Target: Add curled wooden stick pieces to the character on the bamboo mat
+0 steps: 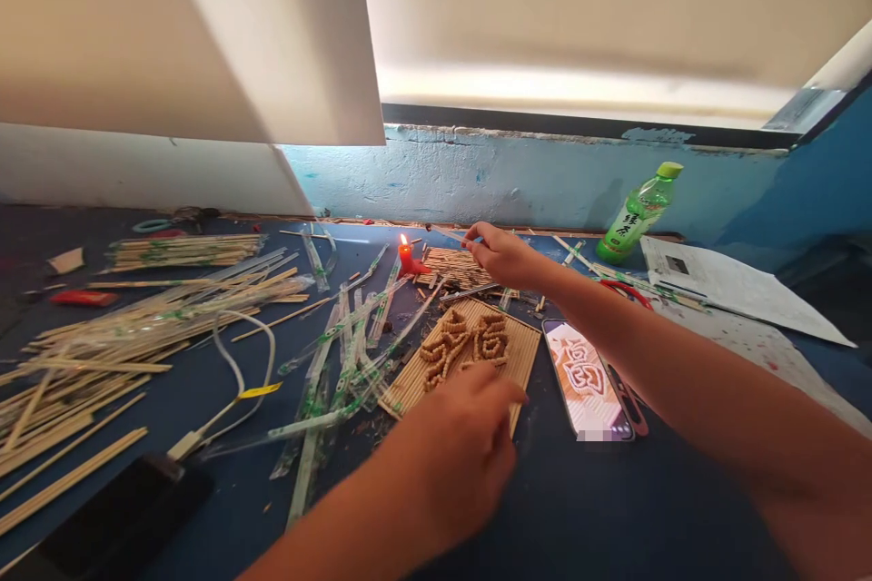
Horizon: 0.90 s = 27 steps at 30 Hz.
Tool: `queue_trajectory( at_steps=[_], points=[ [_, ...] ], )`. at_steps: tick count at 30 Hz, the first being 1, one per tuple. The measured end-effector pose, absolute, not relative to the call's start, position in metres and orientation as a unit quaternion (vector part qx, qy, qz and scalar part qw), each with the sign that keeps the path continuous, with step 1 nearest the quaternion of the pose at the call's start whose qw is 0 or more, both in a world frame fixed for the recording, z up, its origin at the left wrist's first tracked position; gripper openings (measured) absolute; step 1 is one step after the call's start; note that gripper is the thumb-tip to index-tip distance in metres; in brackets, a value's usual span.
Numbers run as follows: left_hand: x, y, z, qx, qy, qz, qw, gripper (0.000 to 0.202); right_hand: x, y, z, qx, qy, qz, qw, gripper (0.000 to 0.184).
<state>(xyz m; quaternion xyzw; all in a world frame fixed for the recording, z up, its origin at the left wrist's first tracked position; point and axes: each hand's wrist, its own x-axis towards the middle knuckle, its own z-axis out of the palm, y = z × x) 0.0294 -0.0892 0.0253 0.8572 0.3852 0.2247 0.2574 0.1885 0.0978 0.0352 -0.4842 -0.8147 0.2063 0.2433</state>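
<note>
My left hand rests with curled fingers on the near edge of a small bamboo-stick mat that carries a shape built from short stick pieces; what its fingertips hold is hidden. My right hand reaches far across the table and pinches a thin bamboo stick whose tip points toward a lit red candle. A second mat of sticks lies under that hand.
A phone showing a red character lies right of the mat, red scissors beyond it. A green bottle and papers stand at back right. Loose chopsticks, plastic wrappers, a white cable and a dark phone lie left.
</note>
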Motion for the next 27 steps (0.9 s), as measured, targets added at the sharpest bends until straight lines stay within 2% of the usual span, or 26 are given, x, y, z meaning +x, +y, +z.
queue_trajectory(
  at_steps=[3, 10, 15, 24, 26, 27],
  points=[
    [0.062, -0.110, 0.015, 0.916, 0.318, 0.100, 0.222, 0.054, 0.198, 0.092, 0.036, -0.481, -0.808, 0.231, 0.251, 0.018],
    [0.114, -0.119, 0.004, 0.949, 0.301, 0.028, 0.087, 0.080, 0.191, 0.096, 0.028, -0.480, -0.808, 0.238, 0.246, 0.016],
    [0.129, -0.114, -0.002, 0.941, 0.329, 0.011, 0.082, 0.067, 0.186, 0.101, 0.025, -0.468, -0.818, 0.234, 0.237, 0.016],
    [0.128, -0.119, -0.002, 0.941, 0.330, 0.042, 0.057, 0.061, 0.182, 0.101, 0.025, -0.464, -0.823, 0.221, 0.240, 0.018],
    [0.125, -0.125, -0.003, 0.945, 0.318, 0.070, 0.038, 0.049, 0.182, 0.102, 0.024, -0.466, -0.823, 0.221, 0.238, 0.018],
    [0.123, -0.129, -0.005, 0.948, 0.304, 0.090, 0.029, 0.036, 0.182, 0.103, 0.024, -0.466, -0.824, 0.220, 0.237, 0.018]
  ],
)
